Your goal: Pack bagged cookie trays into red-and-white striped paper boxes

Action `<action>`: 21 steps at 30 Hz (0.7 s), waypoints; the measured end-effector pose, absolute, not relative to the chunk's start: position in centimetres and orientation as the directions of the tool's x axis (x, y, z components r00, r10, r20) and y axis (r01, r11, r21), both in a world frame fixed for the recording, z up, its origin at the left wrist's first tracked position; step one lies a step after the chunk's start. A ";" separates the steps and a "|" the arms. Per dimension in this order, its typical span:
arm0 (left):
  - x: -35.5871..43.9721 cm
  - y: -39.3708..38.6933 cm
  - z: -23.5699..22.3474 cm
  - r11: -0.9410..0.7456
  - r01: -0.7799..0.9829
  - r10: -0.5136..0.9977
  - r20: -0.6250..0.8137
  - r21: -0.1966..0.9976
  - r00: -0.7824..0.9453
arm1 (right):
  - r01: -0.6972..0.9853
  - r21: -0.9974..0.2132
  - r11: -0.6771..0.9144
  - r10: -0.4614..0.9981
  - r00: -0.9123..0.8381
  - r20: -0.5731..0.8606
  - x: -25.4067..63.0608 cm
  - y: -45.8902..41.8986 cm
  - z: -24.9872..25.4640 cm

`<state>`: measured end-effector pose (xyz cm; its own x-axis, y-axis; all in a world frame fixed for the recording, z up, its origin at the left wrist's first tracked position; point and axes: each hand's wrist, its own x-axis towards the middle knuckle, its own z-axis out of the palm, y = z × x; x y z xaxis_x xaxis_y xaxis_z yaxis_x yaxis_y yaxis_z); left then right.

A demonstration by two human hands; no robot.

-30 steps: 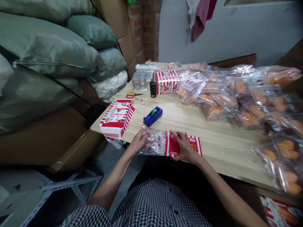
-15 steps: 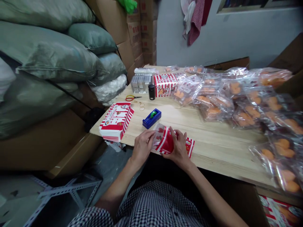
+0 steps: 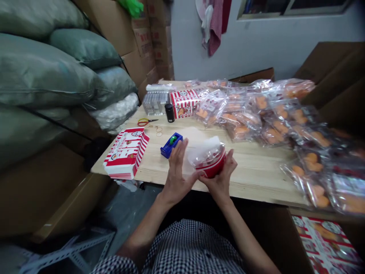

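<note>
Two bare hands work close to the near edge of a pale wooden table. The person's right hand has closed around a curved red-and-white card packet with clear plastic, fingers along its right side and thumb at its lower edge. From where I stand, I can't tell whether the packet touches the wood. The left hand is spread open, fingers up and thumb reaching towards the packet's lower left; whether that thumb touches it, I can't tell.

Just beyond the left fingertips sits a blue tape dispenser with a green core, leaving little room there. More bare wood lies between it and the stack of red-and-white printed cards, which sits by the table's left edge. Behind are red-and-yellow-handled scissors, a black cylindrical container, a red-striped printed box and clear plastic cases.

Clear bags with orange pieces crowd the far and right sides, some close to the near edge. Between them and the packet, a broad stretch of wood is open.
</note>
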<state>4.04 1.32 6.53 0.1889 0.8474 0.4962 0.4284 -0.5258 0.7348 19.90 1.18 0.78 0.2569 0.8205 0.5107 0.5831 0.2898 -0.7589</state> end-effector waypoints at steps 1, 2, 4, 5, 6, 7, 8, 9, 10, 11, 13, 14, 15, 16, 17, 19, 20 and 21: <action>4.5 1.2 6.3 -0.468 0.341 0.884 0.436 0.815 0.171 | 0.560 -0.781 0.277 0.800 0.316 0.510 19.9 0.7 0.9; 5.0 1.3 6.0 -0.397 0.229 0.914 0.358 0.889 0.192 | 0.537 -0.801 0.264 0.788 0.359 0.500 19.9 0.2 1.1; 5.5 1.6 5.1 -0.237 0.017 0.925 0.221 0.971 0.309 | 0.479 -0.847 0.229 0.794 0.412 0.447 20.3 -0.9 1.2; 5.6 1.8 4.7 -0.167 -0.052 0.911 0.175 0.985 0.373 | 0.439 -0.874 0.209 0.806 0.428 0.408 20.7 -1.5 1.3; 5.6 2.2 4.4 -0.114 -0.093 0.891 0.143 0.989 0.431 | 0.388 -0.901 0.196 0.822 0.435 0.367 21.3 -2.0 1.4; 5.5 2.5 4.2 -0.078 -0.115 0.870 0.123 0.990 0.477 | 0.322 -0.926 0.196 0.839 0.435 0.328 21.9 -2.3 1.4; 5.3 2.8 4.0 -0.053 -0.128 0.854 0.112 0.990 0.509 | 0.247 -0.948 0.202 0.851 0.434 0.295 22.6 -2.5 1.5; 5.2 3.0 4.0 -0.037 -0.142 0.845 0.107 0.989 0.524 | 0.166 -0.964 0.208 0.863 0.433 0.260 23.2 -2.5 1.7; 5.1 3.1 4.0 -0.027 -0.156 0.846 0.105 0.987 0.522 | 0.090 -0.974 0.207 0.872 0.435 0.225 23.8 -2.4 1.8; 5.1 3.2 4.1 -0.022 -0.166 0.855 0.105 0.986 0.507 | 0.024 -0.980 0.198 0.879 0.438 0.188 24.2 -2.2 2.0; 5.4 3.0 4.6 -0.009 -0.163 0.877 0.086 0.987 0.473 | -0.061 -0.984 0.165 0.891 0.438 0.122 24.4 -1.7 2.4; 5.7 2.8 4.9 0.001 -0.157 0.888 0.071 0.988 0.454 | -0.088 -0.985 0.148 0.898 0.428 0.097 24.3 -1.4 2.6; 6.0 2.7 5.2 0.013 -0.156 0.902 0.056 0.988 0.429 | -0.119 -0.983 0.141 0.906 0.417 0.079 24.1 -1.2 2.8; 6.3 2.6 5.4 0.023 -0.163 0.917 0.044 0.986 0.395 | -0.158 -0.977 0.140 0.912 0.406 0.065 23.8 -1.0 3.0; 6.6 2.5 5.7 0.027 -0.175 0.935 0.037 0.984 0.352 | -0.206 -0.968 0.144 0.917 0.396 0.052 23.5 -0.8 3.2; 7.2 2.5 5.9 0.013 -0.185 0.963 0.037 0.983 0.267 | -0.299 -0.941 0.156 0.920 0.391 0.029 23.1 -0.5 3.4; 7.4 2.5 5.9 0.003 -0.176 0.971 0.039 0.984 0.236 | -0.331 -0.930 0.159 0.920 0.391 0.017 23.0 -0.4 3.5; 7.5 2.6 5.9 -0.006 -0.162 0.976 0.041 0.987 0.215 | -0.351 -0.923 0.156 0.921 0.389 0.008 23.0 -0.3 3.5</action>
